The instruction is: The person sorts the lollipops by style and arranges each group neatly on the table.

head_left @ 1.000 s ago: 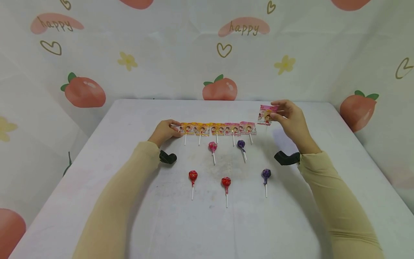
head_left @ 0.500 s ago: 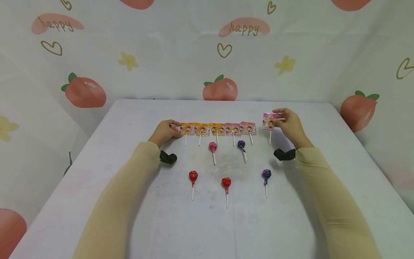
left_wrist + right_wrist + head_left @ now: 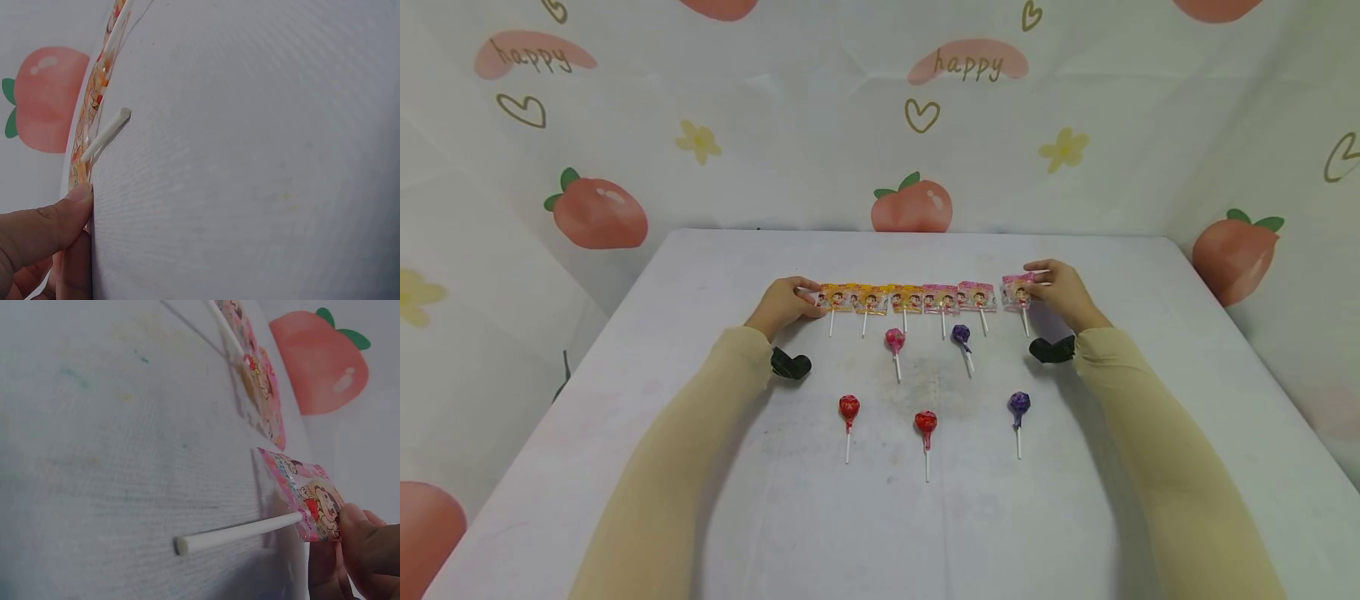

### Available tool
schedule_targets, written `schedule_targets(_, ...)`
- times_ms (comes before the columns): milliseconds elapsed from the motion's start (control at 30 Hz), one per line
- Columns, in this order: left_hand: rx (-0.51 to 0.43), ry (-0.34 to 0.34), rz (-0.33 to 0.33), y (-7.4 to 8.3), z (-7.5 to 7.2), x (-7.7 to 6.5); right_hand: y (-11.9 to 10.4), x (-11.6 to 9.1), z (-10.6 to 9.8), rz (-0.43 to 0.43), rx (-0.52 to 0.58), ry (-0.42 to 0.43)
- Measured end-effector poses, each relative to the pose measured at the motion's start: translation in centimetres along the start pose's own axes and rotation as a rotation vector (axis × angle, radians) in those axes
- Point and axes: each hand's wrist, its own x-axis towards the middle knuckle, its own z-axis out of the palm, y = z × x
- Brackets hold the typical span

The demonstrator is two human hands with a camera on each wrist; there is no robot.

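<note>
Our right hand [image 3: 1063, 292] pinches the pink flat lollipop [image 3: 1018, 292] at the row's [image 3: 906, 297] 3 o'clock end on the desk [image 3: 880, 517]; left hand [image 3: 782, 304] pinches the yellow end pack [image 3: 833, 297]; careless release risks skewing, overlapping neighbours.

Row of square-wrapped lollipops [image 3: 907, 297] spans the table [image 3: 700, 267] between both hands — no gap. Round lollipops [image 3: 925, 422] dot the near middle; the outer flanks lie open.
</note>
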Motion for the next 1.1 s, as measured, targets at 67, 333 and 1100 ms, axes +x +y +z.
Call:
schedule_targets(67, 0.002, -0.002, 0.002, 0.0, 0.0, 0.0, -0.1, 0.1, 0.0, 0.011, -0.033, -0.008)
schedule_targets(333, -0.002, -0.004, 0.002, -0.1, 0.0, 0.1, -0.1, 0.7, 0.2, 0.061, -0.038, -0.031)
schedule_targets(1100, 0.008, -0.002, 0.014, 0.2, 0.0, -0.2, 0.2, 1.1, 0.5, 0.069, -0.087, -0.072)
